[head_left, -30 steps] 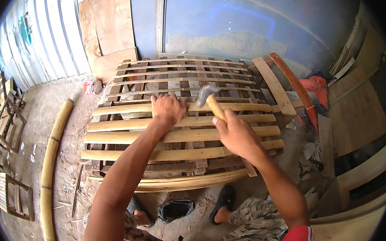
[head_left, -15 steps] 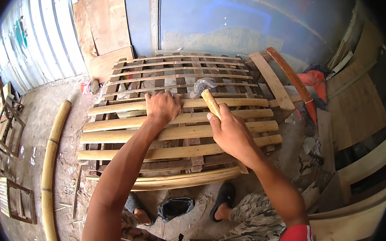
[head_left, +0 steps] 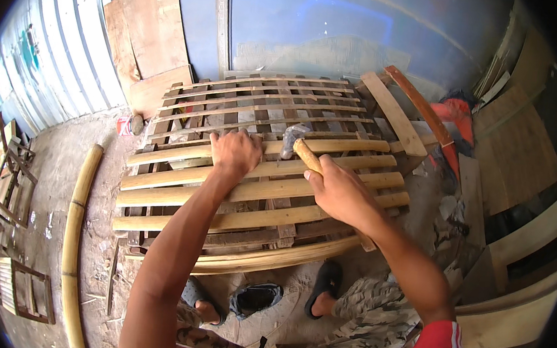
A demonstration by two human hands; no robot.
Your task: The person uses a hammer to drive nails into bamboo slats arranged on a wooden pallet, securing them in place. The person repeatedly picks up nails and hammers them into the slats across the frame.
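Note:
Several split bamboo slats (head_left: 277, 188) lie side by side across a dark wooden slatted frame (head_left: 283, 234). My left hand (head_left: 236, 152) bears down on the farthest of the thick slats, its fingers closed and curled over the slat's far edge. Whether anything small is pinched under those fingertips is hidden. In my right hand (head_left: 341, 187) is a hammer with a pale wooden handle (head_left: 307, 155), gripped along that handle. Its grey metal head (head_left: 292, 139) is just right of my left hand, over the same slat; I cannot tell if it touches.
Thinner strips (head_left: 265, 98) cross the frame's far part. A long bamboo pole (head_left: 75, 223) lies on the floor at left, near a small tin (head_left: 129, 125). Planks (head_left: 394, 114) lean at the far right. A black bag (head_left: 255, 300) sits between my feet.
The hammer and my right hand have shifted slightly right and toward me, and the head's tilt has changed. My left hand stays in nearly the same place.

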